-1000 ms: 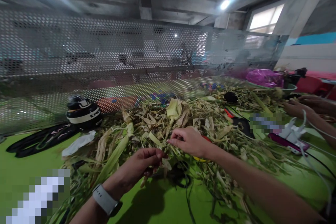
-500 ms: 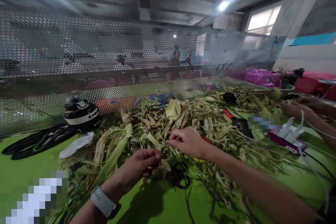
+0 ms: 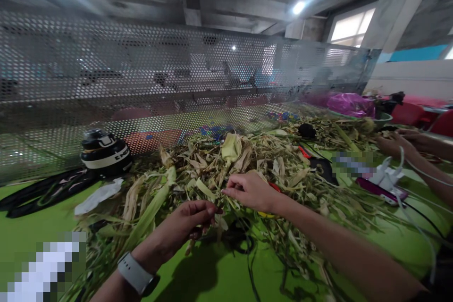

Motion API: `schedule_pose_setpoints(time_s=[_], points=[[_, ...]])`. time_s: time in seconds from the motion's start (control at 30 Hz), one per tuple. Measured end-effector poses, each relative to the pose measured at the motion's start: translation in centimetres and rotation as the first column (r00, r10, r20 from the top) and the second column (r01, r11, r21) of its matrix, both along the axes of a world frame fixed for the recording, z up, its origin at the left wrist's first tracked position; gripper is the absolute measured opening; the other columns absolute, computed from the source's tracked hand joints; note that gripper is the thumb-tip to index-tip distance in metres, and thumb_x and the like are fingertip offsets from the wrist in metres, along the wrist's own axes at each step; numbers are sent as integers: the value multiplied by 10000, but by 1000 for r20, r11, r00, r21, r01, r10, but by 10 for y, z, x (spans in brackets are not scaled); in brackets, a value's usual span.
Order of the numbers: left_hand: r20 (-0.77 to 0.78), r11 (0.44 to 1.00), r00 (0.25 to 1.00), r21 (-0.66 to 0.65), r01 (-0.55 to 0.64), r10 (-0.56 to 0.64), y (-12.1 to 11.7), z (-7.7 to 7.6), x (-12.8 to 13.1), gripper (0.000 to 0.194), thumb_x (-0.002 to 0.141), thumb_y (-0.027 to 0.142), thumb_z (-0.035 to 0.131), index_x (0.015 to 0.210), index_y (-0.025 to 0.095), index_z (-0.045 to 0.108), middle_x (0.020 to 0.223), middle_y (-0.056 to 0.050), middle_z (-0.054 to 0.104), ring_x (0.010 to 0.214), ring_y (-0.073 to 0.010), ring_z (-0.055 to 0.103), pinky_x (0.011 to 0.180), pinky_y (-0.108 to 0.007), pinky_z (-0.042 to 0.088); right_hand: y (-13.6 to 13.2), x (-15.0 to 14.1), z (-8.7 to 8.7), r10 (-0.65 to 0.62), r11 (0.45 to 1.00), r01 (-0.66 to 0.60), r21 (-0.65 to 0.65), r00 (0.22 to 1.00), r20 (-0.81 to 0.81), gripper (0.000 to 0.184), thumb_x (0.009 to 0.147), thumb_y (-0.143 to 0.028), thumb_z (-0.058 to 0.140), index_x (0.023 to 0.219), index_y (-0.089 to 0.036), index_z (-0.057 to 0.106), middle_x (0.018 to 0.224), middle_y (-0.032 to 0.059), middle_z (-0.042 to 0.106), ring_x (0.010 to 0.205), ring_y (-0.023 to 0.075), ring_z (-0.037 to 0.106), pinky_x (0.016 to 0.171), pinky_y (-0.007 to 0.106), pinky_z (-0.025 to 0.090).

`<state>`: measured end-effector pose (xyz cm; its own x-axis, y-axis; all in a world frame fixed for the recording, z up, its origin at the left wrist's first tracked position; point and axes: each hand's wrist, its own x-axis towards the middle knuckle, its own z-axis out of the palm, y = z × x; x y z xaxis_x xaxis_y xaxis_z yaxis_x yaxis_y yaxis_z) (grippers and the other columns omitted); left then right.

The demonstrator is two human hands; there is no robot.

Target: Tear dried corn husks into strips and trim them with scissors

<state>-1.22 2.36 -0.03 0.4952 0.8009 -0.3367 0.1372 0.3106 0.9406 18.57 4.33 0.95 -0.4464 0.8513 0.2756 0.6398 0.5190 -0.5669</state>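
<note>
A heap of dry corn husks (image 3: 219,170) covers the middle of a bright green table (image 3: 31,226). My left hand (image 3: 187,224), with a white watch on its wrist, pinches a husk strip at the near edge of the heap. Just to the right and slightly above it, my right hand (image 3: 253,191) is closed in a pinch on a thin husk strip. The two hands' fingertips nearly meet. A yellow and red thing (image 3: 271,200) lies partly hidden under my right wrist.
A perforated metal screen (image 3: 141,80) runs along the table's far side. A black and white lidded container (image 3: 104,153) and black straps (image 3: 46,191) lie at left, a white cloth (image 3: 97,196) beside them. Another person's hands (image 3: 399,144) work at right, near white cables (image 3: 385,177) and a pink bag (image 3: 350,104).
My hands keep their pinch on the husks and hardly move. The view has drifted slightly to the right.
</note>
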Motion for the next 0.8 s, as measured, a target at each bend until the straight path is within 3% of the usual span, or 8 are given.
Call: schedule_pose_setpoints(time_s=[0.23, 0.47, 0.8], points=[[57, 1000, 998, -12, 26, -25, 2, -8, -3, 302, 642, 423, 676, 696, 140, 588, 575, 42, 489, 456, -39, 347, 420, -180, 173, -2, -1, 3, -6, 1000, 6, -29, 1000, 1, 199, 814, -326, 528, 734, -158, 598, 586, -29, 553, 517, 73, 448, 490, 170, 291], [27, 1000, 999, 3, 22, -22, 1, -3, -1, 297, 634, 410, 685, 705, 130, 617, 586, 38, 488, 454, -39, 321, 407, -188, 159, -3, -1, 2, -11, 1000, 11, -27, 1000, -4, 198, 808, -319, 539, 742, -147, 611, 575, -25, 546, 508, 76, 433, 490, 177, 289], [13, 999, 1000, 53, -6, 5, 4, -8, 0, 302, 628, 422, 682, 717, 138, 630, 550, 51, 468, 447, -41, 303, 428, -192, 186, 6, 0, 3, -23, 1000, 22, 4, 999, 28, 178, 800, -291, 551, 725, -141, 610, 583, -24, 542, 530, 78, 450, 511, 182, 287]])
